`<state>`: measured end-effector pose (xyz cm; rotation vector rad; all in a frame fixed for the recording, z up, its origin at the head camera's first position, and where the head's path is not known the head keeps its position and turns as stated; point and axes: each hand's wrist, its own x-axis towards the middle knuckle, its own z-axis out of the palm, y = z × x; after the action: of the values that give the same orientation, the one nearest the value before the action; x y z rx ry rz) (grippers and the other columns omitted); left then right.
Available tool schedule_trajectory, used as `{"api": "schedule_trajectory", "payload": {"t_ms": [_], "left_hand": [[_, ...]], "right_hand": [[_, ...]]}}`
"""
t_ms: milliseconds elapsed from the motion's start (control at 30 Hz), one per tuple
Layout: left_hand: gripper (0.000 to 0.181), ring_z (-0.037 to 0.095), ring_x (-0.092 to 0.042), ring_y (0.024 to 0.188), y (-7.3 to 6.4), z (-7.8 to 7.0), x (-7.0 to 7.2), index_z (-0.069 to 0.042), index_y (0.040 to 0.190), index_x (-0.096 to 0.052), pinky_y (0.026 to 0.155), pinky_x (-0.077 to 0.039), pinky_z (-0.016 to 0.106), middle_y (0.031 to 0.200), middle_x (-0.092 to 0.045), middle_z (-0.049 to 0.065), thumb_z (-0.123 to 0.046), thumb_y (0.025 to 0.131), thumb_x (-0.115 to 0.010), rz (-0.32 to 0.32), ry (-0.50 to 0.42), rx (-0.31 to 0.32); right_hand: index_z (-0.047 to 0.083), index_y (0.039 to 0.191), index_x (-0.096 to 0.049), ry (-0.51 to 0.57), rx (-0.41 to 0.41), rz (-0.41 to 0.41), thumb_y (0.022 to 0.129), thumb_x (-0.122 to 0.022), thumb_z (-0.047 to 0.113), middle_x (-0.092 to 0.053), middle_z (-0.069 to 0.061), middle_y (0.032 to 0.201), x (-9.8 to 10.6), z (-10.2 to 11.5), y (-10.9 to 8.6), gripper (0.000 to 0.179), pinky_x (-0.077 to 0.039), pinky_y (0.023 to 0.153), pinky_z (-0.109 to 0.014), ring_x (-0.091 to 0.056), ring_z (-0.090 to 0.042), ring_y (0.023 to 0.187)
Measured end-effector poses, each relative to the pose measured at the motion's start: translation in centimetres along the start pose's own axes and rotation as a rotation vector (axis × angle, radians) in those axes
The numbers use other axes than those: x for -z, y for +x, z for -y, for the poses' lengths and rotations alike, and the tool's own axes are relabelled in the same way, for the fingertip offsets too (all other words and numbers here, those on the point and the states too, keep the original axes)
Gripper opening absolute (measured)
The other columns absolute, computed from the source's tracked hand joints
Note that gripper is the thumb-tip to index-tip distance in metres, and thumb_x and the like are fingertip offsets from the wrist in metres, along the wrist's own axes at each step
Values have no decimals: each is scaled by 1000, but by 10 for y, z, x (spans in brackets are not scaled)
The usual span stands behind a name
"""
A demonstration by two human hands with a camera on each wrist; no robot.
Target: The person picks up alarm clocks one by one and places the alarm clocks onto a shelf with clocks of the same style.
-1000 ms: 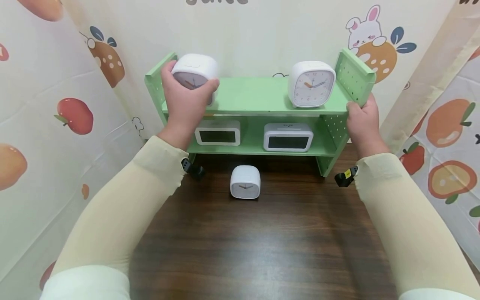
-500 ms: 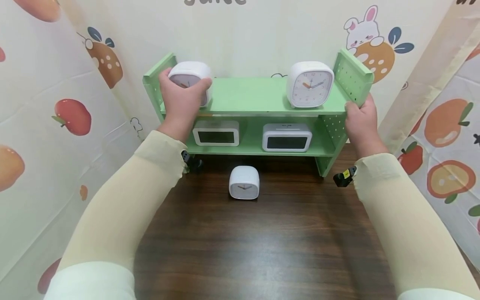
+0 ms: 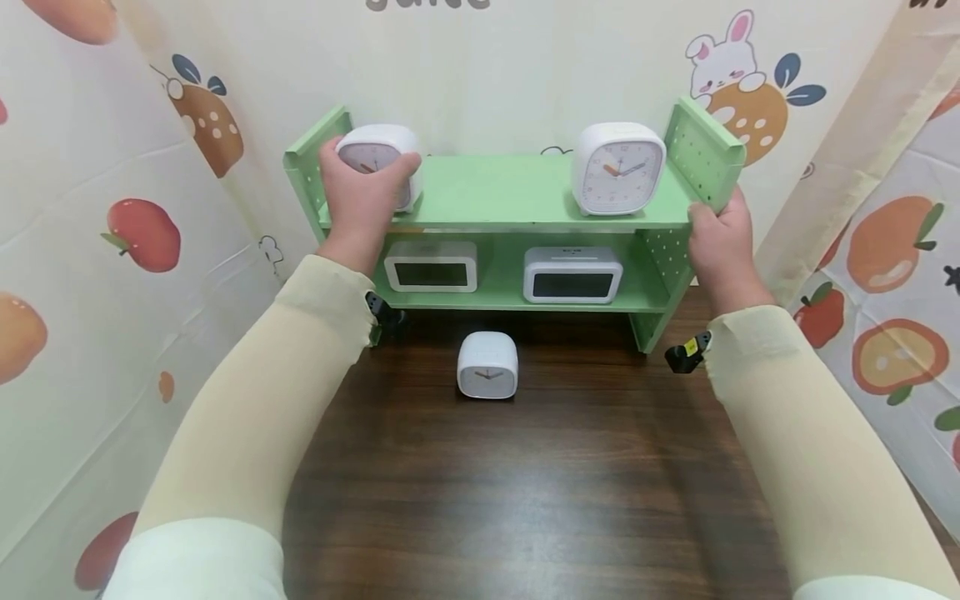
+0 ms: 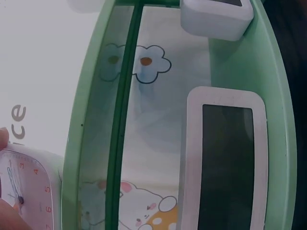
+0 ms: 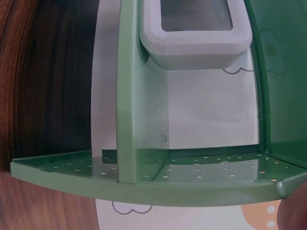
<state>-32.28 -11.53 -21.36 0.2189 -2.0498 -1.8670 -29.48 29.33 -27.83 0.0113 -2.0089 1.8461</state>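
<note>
My left hand (image 3: pixel 362 200) holds a white square analog alarm clock (image 3: pixel 390 136) at the left end of the green shelf's (image 3: pixel 495 187) top board, thumb and fingers on either side of it. Part of this clock's dial (image 4: pixel 41 191) shows at the lower left of the left wrist view. At the other end, my right hand (image 3: pixel 724 254) grips the edge of the perforated side panel (image 3: pixel 705 158); some of its fingers are hidden behind the panel. Just left of that panel, a matching analog clock (image 3: pixel 621 171) stands upright on the top board.
Two white digital clocks, one left (image 3: pixel 431 273) and one right (image 3: pixel 572 285), stand on the lower board. A smaller white analog clock (image 3: pixel 487 362) sits on the dark wood surface (image 3: pixel 495 483) in front. Fruit-printed cloth (image 3: pixel 142 233) hangs around the sides and back.
My left hand has lowered its clock slightly, down and to the left, onto the top board, and the clock now stands straighter. The right hand keeps its grip on the side panel.
</note>
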Motion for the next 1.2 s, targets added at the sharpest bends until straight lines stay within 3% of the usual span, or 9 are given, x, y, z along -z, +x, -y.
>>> {"api": "schedule_trajectory", "payload": {"t_ms": [467, 833, 1033, 1200], "left_hand": [[105, 13, -43, 126, 1, 1, 4, -29, 157, -22, 100, -44, 24, 147, -35, -6, -41, 77, -90, 5, 61, -16], [110, 12, -36, 133, -10, -7, 12, -27, 161, -14, 104, -39, 21, 156, -26, -8, -46, 80, -86, 14, 163, -78], [111, 5, -25, 141, -26, -7, 21, -25, 163, -10, 109, -28, 18, 164, -15, -11, -46, 82, -84, 0, 199, -174], [110, 8, -25, 141, -42, 5, 27, -22, 162, -13, 113, -28, 24, 164, -17, -8, -44, 81, -84, 15, 202, -286]], "right_hand": [[15, 151, -43, 6, 15, -18, 104, -39, 10, -51, -7, 148, -2, -1, 0, 48, -36, 113, -27, -49, -15, 130], [18, 153, -40, -13, -7, -7, 105, -39, 12, -49, -5, 151, -2, -1, 1, 49, -35, 115, -27, -47, -15, 133], [17, 153, -41, -21, -5, -12, 105, -39, 11, -49, -5, 151, -2, -2, 1, 49, -34, 116, -28, -47, -15, 133], [18, 152, -43, -37, -2, -29, 104, -39, 12, -50, -5, 148, -1, -2, 0, 48, -34, 115, -28, -48, -14, 130]]}}
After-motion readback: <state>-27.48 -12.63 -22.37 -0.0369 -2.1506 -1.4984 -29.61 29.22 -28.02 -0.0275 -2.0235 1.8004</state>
